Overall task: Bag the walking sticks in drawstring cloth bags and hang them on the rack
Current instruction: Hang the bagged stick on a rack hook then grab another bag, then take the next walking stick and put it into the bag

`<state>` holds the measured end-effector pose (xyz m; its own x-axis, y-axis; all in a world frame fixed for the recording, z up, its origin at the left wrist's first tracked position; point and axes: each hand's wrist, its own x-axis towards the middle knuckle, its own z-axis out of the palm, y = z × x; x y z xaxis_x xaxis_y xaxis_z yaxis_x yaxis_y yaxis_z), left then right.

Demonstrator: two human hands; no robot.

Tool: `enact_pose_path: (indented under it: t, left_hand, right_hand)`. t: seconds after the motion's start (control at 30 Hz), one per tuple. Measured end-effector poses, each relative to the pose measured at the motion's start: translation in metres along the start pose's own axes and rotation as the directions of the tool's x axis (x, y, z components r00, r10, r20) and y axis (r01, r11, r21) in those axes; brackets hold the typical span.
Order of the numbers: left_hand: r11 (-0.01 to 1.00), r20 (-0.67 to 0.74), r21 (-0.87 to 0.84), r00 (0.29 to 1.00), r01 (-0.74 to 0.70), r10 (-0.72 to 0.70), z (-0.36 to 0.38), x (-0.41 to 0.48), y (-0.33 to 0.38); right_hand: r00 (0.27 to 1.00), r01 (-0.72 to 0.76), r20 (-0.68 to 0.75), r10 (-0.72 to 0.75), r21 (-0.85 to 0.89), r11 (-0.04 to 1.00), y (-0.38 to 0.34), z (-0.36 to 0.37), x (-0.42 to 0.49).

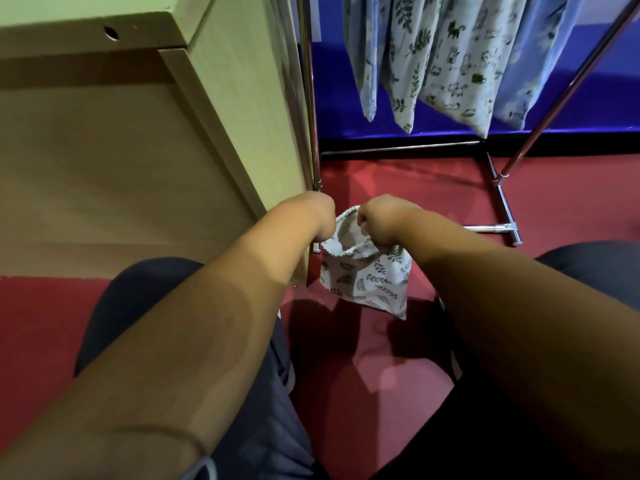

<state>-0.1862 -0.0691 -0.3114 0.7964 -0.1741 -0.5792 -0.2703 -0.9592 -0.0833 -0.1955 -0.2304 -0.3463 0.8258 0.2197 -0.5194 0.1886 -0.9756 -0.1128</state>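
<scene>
A pale wood-look cabinet (104, 150) fills the left side, its lighter side panel running from far to near. A small round hole (111, 32) sits in its upper board at the far left. The floor (398, 188) is red and carries dark shadows in the near middle. At the far right stands a deep blue wall (337, 98), with a black skirting strip (571, 142) along its foot where it meets the floor.

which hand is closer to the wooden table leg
Left. The left hand holds the rim of the leaf-print bag right beside the wooden table leg. The right hand pinches the opposite rim, across the bag's mouth from the leg.
</scene>
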Motion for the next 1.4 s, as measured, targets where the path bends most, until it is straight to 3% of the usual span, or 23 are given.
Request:
enact_pose_path:
  t: [0.23, 0.37, 0.5, 0.63, 0.87, 1.07, 1.13, 1.27, 1.4]
  left_hand:
    - [0.992, -0.121, -0.123, 0.993, -0.018, 0.003, -0.004, -0.022, -0.011]
    - [0.949, -0.051, -0.308, 0.998, -0.061, 0.048, -0.015, -0.051, -0.019]
    - [0.844, -0.083, -0.529, 0.995, -0.087, 0.05, -0.036, -0.083, -0.034]
    - [0.77, -0.169, -0.62, 0.984, -0.147, 0.052, -0.072, -0.125, -0.051]
    - [0.612, -0.378, -0.733, 0.926, -0.298, -0.002, -0.147, -0.21, -0.089]
    - [0.512, -0.501, -0.784, 0.845, -0.351, -0.188, -0.19, -0.244, -0.137]
    - [0.44, -0.5, -0.824, 0.822, -0.356, -0.271, -0.201, -0.245, -0.156]
    - [0.186, -0.403, -0.915, 0.834, -0.358, -0.377, -0.218, -0.23, -0.186]
    - [0.108, -0.345, -0.935, 0.798, -0.337, -0.494, -0.229, -0.199, -0.212]
  right_hand:
    - [0.99, 0.011, -0.139, 0.002, 0.098, 0.995, -0.011, -0.016, -0.02]
    - [0.98, 0.037, -0.2, 0.013, 0.242, 0.97, -0.029, -0.039, -0.044]
    - [0.974, 0.043, -0.217, 0.069, 0.473, 0.88, -0.039, -0.072, -0.068]
    - [0.959, 0.104, -0.269, 0.088, 0.624, 0.775, -0.056, -0.117, -0.09]
    - [0.866, 0.335, -0.497, 0.054, 0.656, 0.676, -0.103, -0.212, -0.127]
    - [0.804, 0.463, -0.594, -0.023, 0.601, 0.651, -0.144, -0.271, -0.14]
    - [0.773, 0.484, -0.634, -0.04, 0.548, 0.682, -0.158, -0.287, -0.135]
    - [0.716, 0.492, -0.695, -0.066, 0.437, 0.753, -0.185, -0.312, -0.115]
    - [0.699, 0.462, -0.713, -0.052, 0.395, 0.794, -0.214, -0.332, -0.085]
